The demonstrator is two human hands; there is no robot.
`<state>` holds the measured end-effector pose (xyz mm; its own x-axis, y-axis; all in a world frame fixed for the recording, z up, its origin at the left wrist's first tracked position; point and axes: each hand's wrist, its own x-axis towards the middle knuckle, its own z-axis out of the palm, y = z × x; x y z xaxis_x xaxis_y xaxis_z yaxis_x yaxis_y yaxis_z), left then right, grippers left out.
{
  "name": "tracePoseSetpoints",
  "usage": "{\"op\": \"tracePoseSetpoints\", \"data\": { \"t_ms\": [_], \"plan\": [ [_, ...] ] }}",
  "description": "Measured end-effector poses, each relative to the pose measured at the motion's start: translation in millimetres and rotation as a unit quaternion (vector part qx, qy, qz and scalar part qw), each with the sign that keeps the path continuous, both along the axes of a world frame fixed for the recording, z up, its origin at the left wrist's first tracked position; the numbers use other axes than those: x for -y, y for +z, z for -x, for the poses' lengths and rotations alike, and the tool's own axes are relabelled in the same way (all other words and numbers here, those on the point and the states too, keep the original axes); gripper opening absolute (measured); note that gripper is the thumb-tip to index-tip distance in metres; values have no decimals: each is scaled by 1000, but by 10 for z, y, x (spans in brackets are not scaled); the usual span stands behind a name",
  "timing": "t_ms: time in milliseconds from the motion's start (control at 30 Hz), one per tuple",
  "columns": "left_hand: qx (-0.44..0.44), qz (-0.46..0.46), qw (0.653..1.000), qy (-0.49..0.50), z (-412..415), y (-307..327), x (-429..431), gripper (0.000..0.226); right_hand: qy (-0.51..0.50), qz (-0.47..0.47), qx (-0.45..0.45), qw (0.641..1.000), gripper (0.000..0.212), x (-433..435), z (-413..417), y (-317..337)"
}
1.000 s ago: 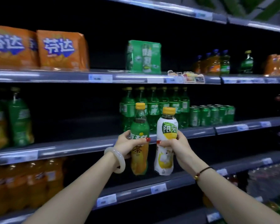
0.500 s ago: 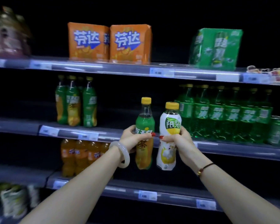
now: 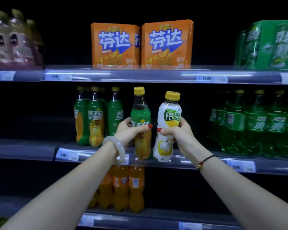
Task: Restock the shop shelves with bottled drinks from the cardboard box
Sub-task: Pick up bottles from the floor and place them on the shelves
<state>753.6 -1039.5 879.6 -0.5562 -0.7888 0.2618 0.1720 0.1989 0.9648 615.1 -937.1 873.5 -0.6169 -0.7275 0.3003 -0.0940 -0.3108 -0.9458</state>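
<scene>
The middle shelf [image 3: 23, 151] is spanned across the view, and two orange packs [image 3: 140, 45] are stood on the upper shelf [image 3: 140, 75]. A group of green-and-orange bottles [image 3: 96, 120] is lined upright on the middle shelf. Just to its right, in front of the shelf edge, a matching green bottle [image 3: 140, 113] is gripped by the curled fingers of the left hand [image 3: 130, 131], and beside it a white bottle [image 3: 169, 113] is gripped likewise by the right hand [image 3: 181, 133].
</scene>
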Motion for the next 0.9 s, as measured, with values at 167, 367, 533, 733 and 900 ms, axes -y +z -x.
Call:
{"op": "tracePoseSetpoints", "data": {
  "t_ms": [167, 367, 533, 733, 900],
  "plan": [
    [-11, 23, 1000, -10, 59, 62, 368, 32, -42, 25, 6, 999, 50, 309, -53, 46],
    [-2, 49, 999, 20, 169, 42, 661, 37, -65, 18, -5, 998, 53, 491, -23, 30],
    [34, 61, 995, 70, 298, -15, 757, 39, -68, -9, -15, 998, 52, 577, 0, 27],
    [61, 44, 989, 130, 389, -41, 757, 28, -66, -17, -15, 998, 54, 641, 14, 12],
    [56, 21, 986, 155, 406, -77, 732, 28, -66, -21, -18, 997, 55, 679, 19, 1]
  ]
}}
